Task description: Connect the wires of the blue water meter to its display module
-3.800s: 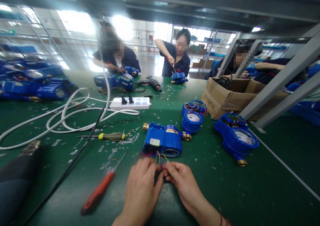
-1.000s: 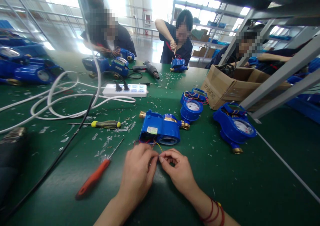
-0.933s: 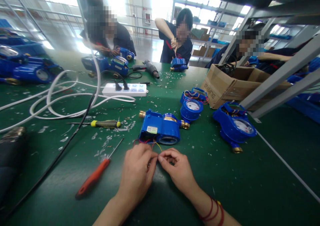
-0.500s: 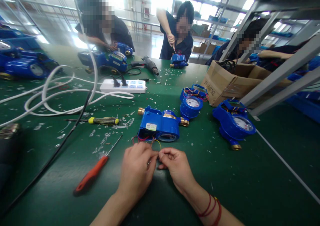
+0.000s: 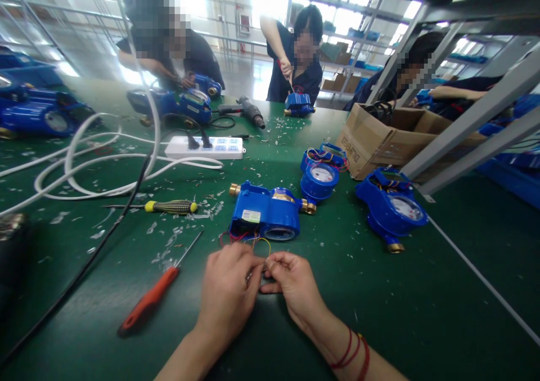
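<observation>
In front of me on the green bench lies a blue water meter (image 5: 265, 209) on its side, with brass ends and a white label. Thin red and yellow wires (image 5: 266, 242) come out of its near edge towards my fingers. My left hand (image 5: 231, 282) is closed in a pinch around the wire ends, its back turned up. Its fingertips meet those of my right hand (image 5: 291, 279), which also pinches at the wires. The exact wire ends are hidden between the fingers. An orange-handled screwdriver (image 5: 152, 299) lies left of my left hand.
A yellow-and-black screwdriver (image 5: 171, 206), a white power strip (image 5: 205, 147) and looped white cable (image 5: 70, 167) lie to the left. Two more water meters (image 5: 319, 179) and a cardboard box (image 5: 369, 144) stand to the right. Plastic scraps litter the bench. Co-workers sit opposite near a heat gun (image 5: 252, 112).
My view has shifted slightly, so the bench items appear a little further left. Both hands stay together at the wires, with small finger movements; lower fingers of my right hand have extended slightly leftward.
</observation>
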A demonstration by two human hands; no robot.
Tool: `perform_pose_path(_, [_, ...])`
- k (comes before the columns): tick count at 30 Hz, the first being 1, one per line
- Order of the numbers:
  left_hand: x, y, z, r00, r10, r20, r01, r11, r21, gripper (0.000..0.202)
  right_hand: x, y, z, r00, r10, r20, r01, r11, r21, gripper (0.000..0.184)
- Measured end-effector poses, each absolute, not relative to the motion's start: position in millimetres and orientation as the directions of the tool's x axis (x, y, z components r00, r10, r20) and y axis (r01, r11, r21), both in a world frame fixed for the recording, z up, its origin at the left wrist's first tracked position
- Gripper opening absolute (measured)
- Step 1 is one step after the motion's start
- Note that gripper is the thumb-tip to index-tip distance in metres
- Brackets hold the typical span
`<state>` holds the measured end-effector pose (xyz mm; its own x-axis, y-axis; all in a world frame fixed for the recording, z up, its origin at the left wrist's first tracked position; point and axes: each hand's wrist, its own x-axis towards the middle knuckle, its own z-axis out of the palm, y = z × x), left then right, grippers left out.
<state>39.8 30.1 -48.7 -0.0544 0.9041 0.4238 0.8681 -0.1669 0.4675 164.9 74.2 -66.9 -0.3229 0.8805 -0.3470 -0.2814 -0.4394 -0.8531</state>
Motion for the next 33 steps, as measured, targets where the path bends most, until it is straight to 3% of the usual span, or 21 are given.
perform_pose_path(28, [38.1,30.6,-47.2,-0.056,0.896,0.440,0.869,-0.173,0.464,0.013,168.9,77.3,-66.1,-0.343,0.880,-0.330,-0.134,-0.393,-0.910,0.036])
perform_pose_path(33, [39.6,29.9,-47.6,-0.056,0.900,0.432,0.870,-0.168,0.463,0.013,167.9,76.2,-66.5,-0.346,0.892,-0.292,-0.066,-0.333,-0.940,0.027])
